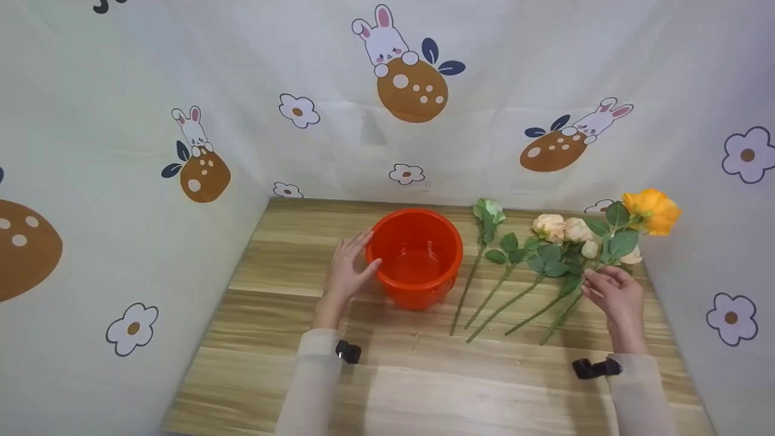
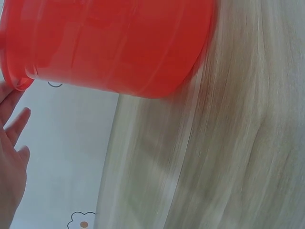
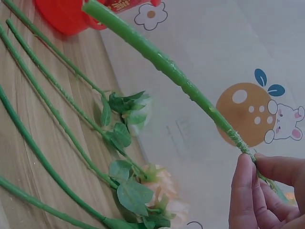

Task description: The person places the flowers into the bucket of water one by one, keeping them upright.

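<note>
A red plastic bucket [image 1: 415, 297] stands upright on the wooden table, its inside bare. At its left rim is my left hand [image 1: 347, 272], the fingertips against the rim and the thumb apart from the fingers. The left wrist view shows these fingers [image 2: 18, 125] fairly straight beside the bucket's rim. My right hand [image 1: 617, 297] pinches the stem of an orange-yellow rose [image 1: 654, 212] between thumb and fingers. In the right wrist view its green stem [image 3: 162, 62] is raised above the table, the cut end toward the bucket. The flower head is mostly out of that view.
Right of the bucket, several other flowers lie on the table [image 1: 418, 387]: a pale green-white rose [image 1: 489, 210] and peach roses [image 1: 550, 227], their stems pointing toward the front. A patterned white cloth [image 1: 484, 139] closes off the back and sides.
</note>
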Available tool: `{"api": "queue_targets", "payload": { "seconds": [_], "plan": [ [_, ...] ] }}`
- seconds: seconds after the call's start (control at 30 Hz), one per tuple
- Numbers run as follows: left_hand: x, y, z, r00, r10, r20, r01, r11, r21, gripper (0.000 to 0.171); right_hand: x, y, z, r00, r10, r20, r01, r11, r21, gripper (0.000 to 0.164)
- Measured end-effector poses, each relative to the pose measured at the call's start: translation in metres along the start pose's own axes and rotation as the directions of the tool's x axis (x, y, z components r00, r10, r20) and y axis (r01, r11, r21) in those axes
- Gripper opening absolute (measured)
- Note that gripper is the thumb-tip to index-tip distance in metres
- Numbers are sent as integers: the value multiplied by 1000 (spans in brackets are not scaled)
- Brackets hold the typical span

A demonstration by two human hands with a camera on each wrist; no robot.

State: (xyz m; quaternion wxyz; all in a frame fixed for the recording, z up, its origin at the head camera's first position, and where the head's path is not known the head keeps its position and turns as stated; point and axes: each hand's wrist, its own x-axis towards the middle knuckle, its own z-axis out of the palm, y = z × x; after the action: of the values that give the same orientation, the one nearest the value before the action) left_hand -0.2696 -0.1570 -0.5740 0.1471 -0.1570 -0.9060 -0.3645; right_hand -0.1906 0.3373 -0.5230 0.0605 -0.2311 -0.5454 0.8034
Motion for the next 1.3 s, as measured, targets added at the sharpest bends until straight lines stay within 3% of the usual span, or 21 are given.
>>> {"api": "queue_targets", "payload": {
  "seconds": [0.33,0.77,1.03,1.3],
  "plan": [
    [-1,0,1,1000,-27,-9,26,994,-103,63,1,-15,31,998,-48,40,50,998,-29,21],
    [-2,-2,2,998,-57,4,57,991,-122,64,-1,-22,73,985,-119,123,131,987,-91,16],
    [-2,-1,1,997,-71,5,71,983,-172,64,0,-23,99,969,-192,157,207,975,-81,16],
    [-1,-2,0,998,-66,-6,64,984,-168,64,-4,-27,128,959,-207,192,225,971,-77,16]
  ]
}}
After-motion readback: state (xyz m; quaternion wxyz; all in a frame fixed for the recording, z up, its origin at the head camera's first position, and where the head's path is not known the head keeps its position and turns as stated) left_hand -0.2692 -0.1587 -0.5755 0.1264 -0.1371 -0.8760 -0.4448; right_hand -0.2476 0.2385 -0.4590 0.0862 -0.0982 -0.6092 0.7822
